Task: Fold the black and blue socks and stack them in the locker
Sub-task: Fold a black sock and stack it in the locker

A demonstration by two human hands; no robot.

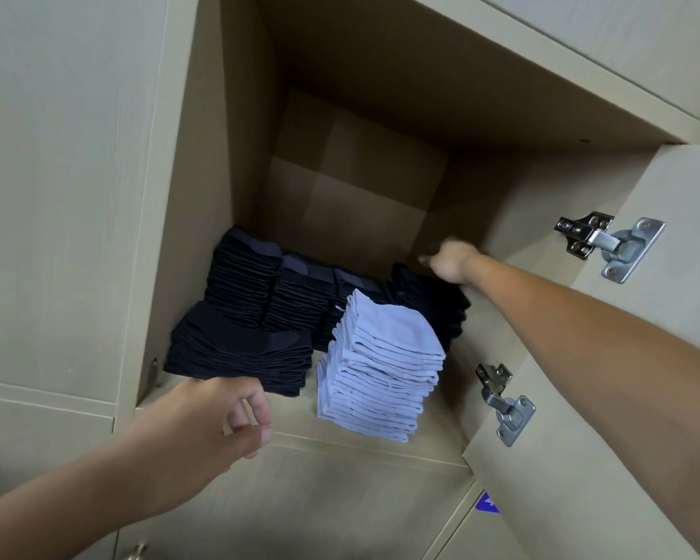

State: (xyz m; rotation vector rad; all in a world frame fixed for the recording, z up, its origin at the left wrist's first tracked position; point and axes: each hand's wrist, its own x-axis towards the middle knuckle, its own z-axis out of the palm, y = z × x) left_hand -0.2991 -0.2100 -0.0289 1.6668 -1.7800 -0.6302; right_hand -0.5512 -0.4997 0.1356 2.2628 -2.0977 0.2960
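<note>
Inside the open locker [235,163] stand several stacks of folded black socks [243,276] along the back and left. A tall stack of folded light blue socks [380,361] stands at the front right. My right hand [447,262] reaches deep into the locker and rests on top of the black stack at the back right [437,305]; its fingers are mostly hidden. My left hand [219,422] hovers at the locker's front edge, fingers loosely curled and holding nothing, just in front of the low black stack [239,357].
The locker door [582,398] stands open on the right with two metal hinges [607,244] on its inner face. A cardboard panel [356,196] lines the locker's back. Closed locker fronts [57,196] surround the opening, one bearing a blue sticker [486,504].
</note>
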